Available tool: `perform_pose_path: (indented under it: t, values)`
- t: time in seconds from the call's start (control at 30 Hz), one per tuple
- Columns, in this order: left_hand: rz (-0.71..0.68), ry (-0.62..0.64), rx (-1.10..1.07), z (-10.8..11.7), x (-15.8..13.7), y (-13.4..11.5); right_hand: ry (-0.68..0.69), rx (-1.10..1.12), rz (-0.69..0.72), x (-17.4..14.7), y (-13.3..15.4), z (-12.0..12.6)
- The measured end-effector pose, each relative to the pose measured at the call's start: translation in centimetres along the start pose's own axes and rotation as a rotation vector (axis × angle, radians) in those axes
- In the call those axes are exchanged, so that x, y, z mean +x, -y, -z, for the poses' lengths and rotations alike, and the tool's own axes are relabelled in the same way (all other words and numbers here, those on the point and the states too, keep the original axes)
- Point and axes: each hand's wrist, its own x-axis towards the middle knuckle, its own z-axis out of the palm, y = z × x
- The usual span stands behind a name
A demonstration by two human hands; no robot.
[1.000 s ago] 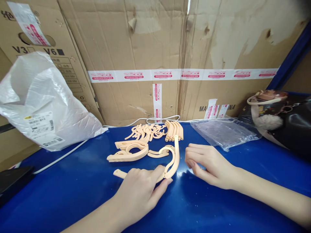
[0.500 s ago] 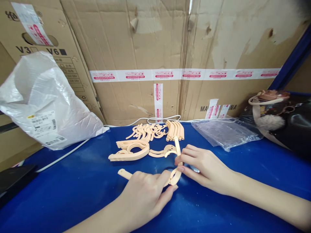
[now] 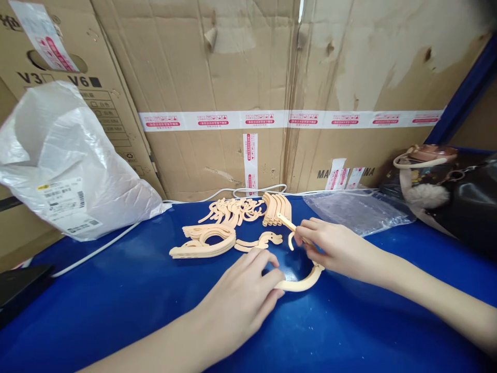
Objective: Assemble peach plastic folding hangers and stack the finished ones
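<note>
In the head view, at five o'clock, we hold the beige jointed piece (image 3: 301,285): left hand (image 3: 248,287) pinched shut at its nine-o'clock end, right hand (image 3: 336,247) closed around it at two, probably to steady it. The stack (image 3: 205,252) lies at ten, perhaps for reach.

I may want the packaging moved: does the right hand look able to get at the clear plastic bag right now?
Probably yes: the clear bag lies beyond the right hand, with nothing visible between them, though that hand holds a beige piece it may need to release first.
</note>
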Motion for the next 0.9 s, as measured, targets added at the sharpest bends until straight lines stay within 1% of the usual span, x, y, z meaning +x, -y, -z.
perform_pose_path:
  t: [0.13, 0.27, 0.33, 0.43, 0.53, 0.63, 0.77, 0.83, 0.9]
  values:
    - [0.047, 0.033, 0.008, -0.4, 1.6, 1.2, 0.064, -0.038, -0.032, -0.3, -0.8, -0.8]
    - [0.19, 0.088, 0.019, -0.7, 2.9, 1.9, 0.104, -0.091, -0.058, -0.5, -1.4, -1.1]
    - [0.231, 0.123, 0.011, -0.9, 3.0, 1.9, 0.113, -0.116, -0.071, -0.6, -1.5, -1.0]
    - [0.235, 0.156, 0.019, -0.8, 2.2, 1.4, 0.102, -0.143, -0.065, -0.6, -1.6, -0.9]
    - [0.223, 0.159, 0.082, -0.7, 0.6, 0.6, 0.075, -0.154, -0.03, -0.4, -1.5, -1.0]
    - [0.196, 0.145, 0.226, -0.6, -1.1, 0.2, 0.036, -0.17, -0.012, 0.1, -1.0, -1.2]
    - [0.193, 0.139, 0.426, -0.9, -2.4, 0.6, -0.007, -0.182, 0.018, 0.7, -0.4, -1.6]
    - [0.171, 0.109, 0.49, -1.1, -2.7, 1.0, -0.034, -0.2, 0.042, 0.7, 0.1, -1.3]
    - [0.124, 0.063, 0.546, -1.3, -2.8, 1.3, -0.038, -0.186, 0.098, 0.3, 0.8, -0.6]
